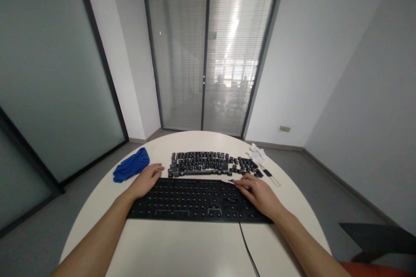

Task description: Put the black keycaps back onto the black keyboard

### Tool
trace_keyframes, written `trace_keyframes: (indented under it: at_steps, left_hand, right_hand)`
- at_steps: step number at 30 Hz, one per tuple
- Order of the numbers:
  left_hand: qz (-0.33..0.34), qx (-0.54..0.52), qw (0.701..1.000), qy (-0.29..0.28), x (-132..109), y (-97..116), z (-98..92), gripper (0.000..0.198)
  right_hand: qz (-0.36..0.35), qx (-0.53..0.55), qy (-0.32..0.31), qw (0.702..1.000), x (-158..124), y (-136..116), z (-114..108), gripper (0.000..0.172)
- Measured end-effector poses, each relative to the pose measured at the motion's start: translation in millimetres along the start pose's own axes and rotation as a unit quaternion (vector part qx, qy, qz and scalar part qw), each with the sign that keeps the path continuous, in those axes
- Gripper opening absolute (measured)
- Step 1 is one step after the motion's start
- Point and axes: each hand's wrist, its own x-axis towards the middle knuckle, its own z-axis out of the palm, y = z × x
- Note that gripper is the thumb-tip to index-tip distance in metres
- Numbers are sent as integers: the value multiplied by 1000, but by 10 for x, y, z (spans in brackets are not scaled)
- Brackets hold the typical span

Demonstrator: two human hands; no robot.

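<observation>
A black keyboard base (195, 201) with its keycaps removed lies on a round white table (182, 246). Beyond it, several loose black keycaps (211, 163) are laid out in rows. My left hand (146, 179) rests on the keyboard's far left corner, fingers curled loosely against the edge, holding it. My right hand (258, 194) lies over the right part of the keyboard, fingers stretched toward its far edge near the keycaps; whether the fingertips pinch anything is not clear.
A blue cloth (131, 165) lies left of the keycaps. A crumpled white tissue (257, 153) and a small tool (269, 175) lie at the far right. The keyboard cable (247, 249) runs toward me. Glass doors with blinds (208, 60) stand ahead.
</observation>
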Motion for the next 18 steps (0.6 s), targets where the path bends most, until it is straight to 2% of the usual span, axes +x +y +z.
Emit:
trace_keyframes:
  at_steps: [6,18]
  left_hand:
    - [2,2,1000,-1,-3,-29,-8,47]
    - [4,0,1000,-1,14,-27,11,46]
  right_hand:
    - [-45,24,-38,998,21,14,-66,31]
    - [-54,47,-56,996,-31,0,-77,27]
